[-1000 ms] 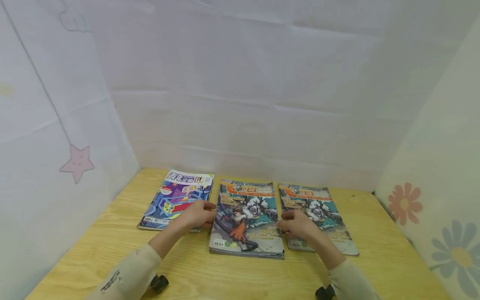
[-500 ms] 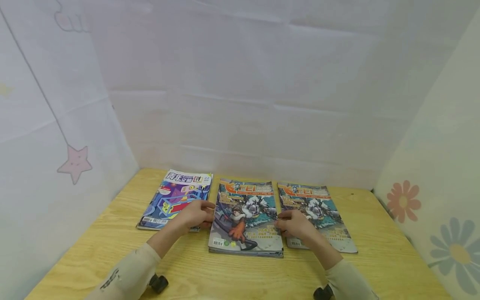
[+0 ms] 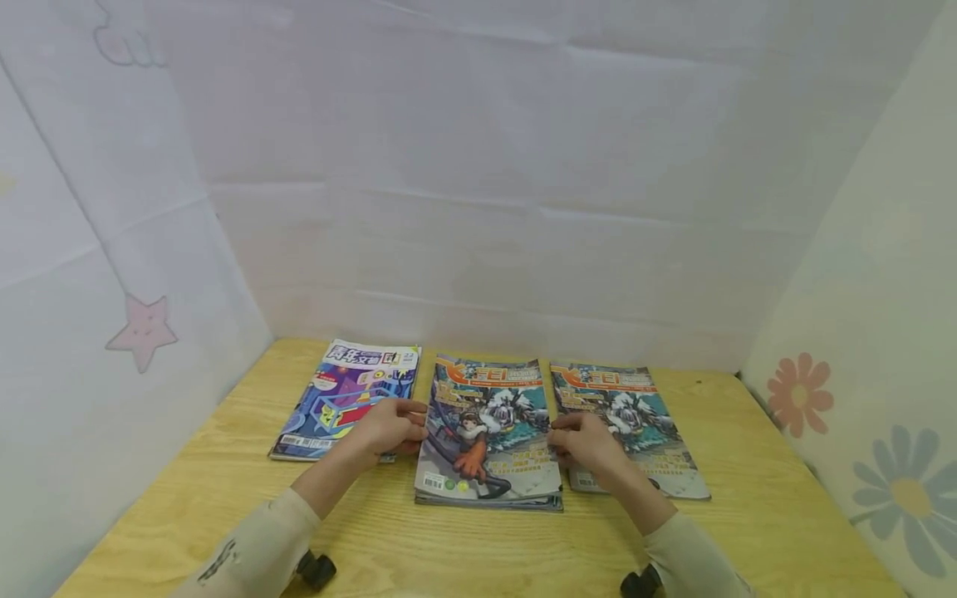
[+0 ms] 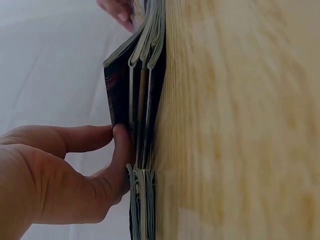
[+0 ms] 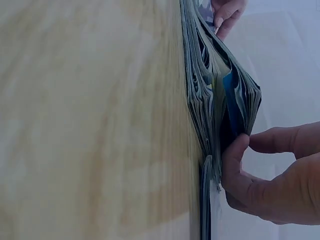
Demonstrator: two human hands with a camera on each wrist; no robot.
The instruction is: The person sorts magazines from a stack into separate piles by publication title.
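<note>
The middle magazine stack (image 3: 488,436) lies flat on the wooden table (image 3: 755,515), pinched between your two hands. Your left hand (image 3: 389,429) curls its thumb under the stack's left edge; your right hand (image 3: 586,446) grips the right edge likewise. Its orange masthead is too small to read. Outside your left fingers lies a purple magazine (image 3: 347,399) with a Chinese title; outside your right, a matching magazine (image 3: 628,428).
</note>
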